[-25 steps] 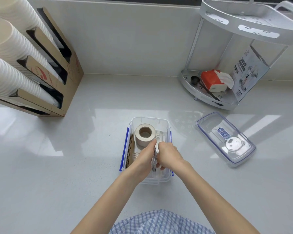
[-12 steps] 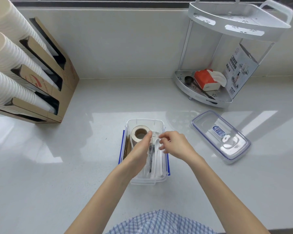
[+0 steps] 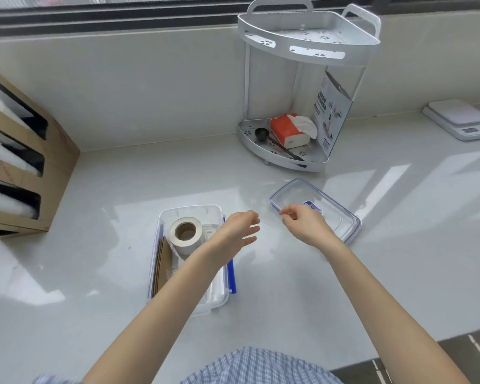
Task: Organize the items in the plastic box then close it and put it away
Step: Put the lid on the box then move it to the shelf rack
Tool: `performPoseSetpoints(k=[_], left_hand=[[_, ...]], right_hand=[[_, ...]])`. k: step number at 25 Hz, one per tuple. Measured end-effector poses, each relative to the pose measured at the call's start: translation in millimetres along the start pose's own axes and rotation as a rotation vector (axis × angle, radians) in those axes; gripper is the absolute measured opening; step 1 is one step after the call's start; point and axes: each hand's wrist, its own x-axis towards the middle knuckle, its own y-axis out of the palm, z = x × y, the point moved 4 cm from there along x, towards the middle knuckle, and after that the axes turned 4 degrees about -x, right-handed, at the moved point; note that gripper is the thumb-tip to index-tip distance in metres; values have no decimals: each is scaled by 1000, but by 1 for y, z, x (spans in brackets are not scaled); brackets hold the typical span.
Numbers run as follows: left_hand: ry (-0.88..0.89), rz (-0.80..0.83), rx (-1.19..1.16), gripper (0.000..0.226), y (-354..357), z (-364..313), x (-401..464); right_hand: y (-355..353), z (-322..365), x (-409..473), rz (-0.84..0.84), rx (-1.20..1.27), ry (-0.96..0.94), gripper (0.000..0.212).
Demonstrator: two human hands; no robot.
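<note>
Plastic box (image 3: 190,214): clear, lidless, blue clips | lid (image 3: 336,209): beside | left hand (image 3: 237,231): released | right hand (image 3: 305,224): loosely curled, empty

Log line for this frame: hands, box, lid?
left hand: open, over box | right hand: reaching lid, no grip | box: unlidded

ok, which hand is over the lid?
The right hand, fingers loosely curled at the near-left edge of the clear lid. The left hand hangs open beside the plastic box.
</note>
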Motion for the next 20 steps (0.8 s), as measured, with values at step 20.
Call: performPoseSetpoints(k=[20], left_hand=[[-280,-81,-163,17,52,32,60]], right_hand=[[-19,-102,71,15,-253,324,55]])
